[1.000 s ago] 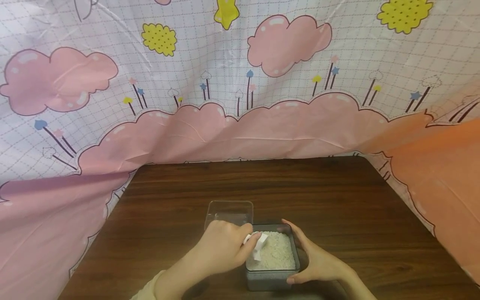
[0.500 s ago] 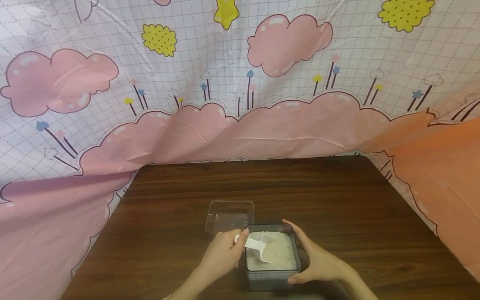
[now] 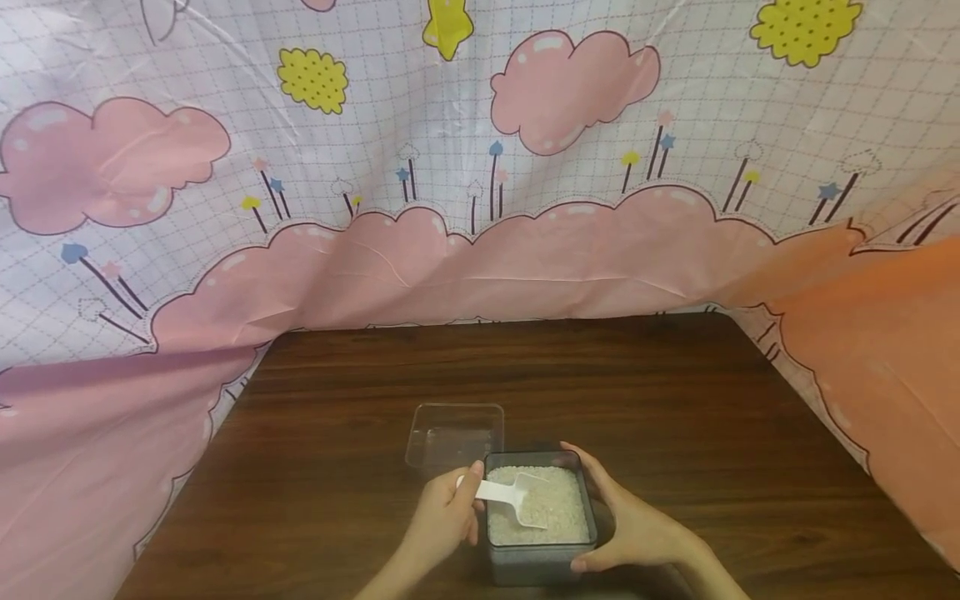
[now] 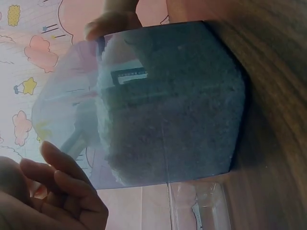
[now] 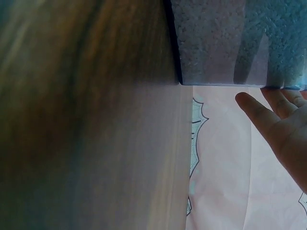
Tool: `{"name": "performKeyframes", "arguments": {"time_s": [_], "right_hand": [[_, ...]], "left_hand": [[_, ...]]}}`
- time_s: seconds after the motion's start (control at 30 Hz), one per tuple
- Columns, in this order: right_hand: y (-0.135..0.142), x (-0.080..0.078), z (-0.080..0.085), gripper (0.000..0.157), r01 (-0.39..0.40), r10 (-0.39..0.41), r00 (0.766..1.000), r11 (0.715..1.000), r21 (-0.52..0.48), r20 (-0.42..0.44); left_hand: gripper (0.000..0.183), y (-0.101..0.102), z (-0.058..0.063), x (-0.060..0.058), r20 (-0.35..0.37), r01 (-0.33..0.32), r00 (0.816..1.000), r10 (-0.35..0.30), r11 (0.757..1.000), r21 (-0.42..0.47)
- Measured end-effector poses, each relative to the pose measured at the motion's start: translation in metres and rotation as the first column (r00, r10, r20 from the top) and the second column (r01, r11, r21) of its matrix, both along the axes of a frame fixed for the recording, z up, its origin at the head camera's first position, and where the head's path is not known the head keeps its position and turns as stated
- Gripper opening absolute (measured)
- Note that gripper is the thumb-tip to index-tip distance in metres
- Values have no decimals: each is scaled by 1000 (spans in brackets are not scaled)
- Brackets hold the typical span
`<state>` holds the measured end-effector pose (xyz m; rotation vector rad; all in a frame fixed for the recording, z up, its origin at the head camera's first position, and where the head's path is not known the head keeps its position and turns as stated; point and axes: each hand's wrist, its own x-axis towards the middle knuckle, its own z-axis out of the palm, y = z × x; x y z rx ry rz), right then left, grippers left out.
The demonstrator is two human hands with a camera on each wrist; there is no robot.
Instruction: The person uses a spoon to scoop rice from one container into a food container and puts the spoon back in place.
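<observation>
A tall, see-through grey container stands on the table, filled most of the way with white rice. My left hand pinches the handle of a white scoop at the container's left rim. The scoop's bowl lies over the rice, with grains in it. On the other side my right hand holds the container, thumb at the near right corner and fingers along the right wall. In the left wrist view the curled left fingers show beside the container; the right wrist view shows right fingers at its wall.
Behind the container, to the left, sits a shallow clear plastic box. The dark wood table reaches back to a hanging cloth printed with pink clouds, which also drapes along both sides.
My left hand has drawn back left and turned, levelling the scoop that earlier pointed down into the rice. My right hand keeps its hold on the container.
</observation>
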<state>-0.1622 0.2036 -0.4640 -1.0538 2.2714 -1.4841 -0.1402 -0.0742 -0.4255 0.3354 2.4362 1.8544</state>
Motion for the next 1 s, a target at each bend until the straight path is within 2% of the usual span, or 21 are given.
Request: {"name": "performKeyframes", "arguments": {"time_s": [0.23,0.37,0.47,0.7,1.0], "right_hand": [[0,-1,1,123,4,-4,1000,1000,2,-12],[0,-1,1,122,-9,8,1000,1000,-8,-23],[0,0,1,122,-16,16,1000,1000,-13,-13],[-1,1,2,123,-5,5,1000,1000,-6,21],[-1,1,1,123,3,-3,1000,1000,-10,23]], "left_hand": [[46,-3,6,7,58,-39,998,36,998,53],[47,-8,5,10,98,-87,992,78,993,86],[46,-13,1,11,117,-101,989,86,986,131],[43,-20,-9,11,132,-60,991,29,969,238],[41,-23,-15,12,197,-14,979,-61,932,361]]}}
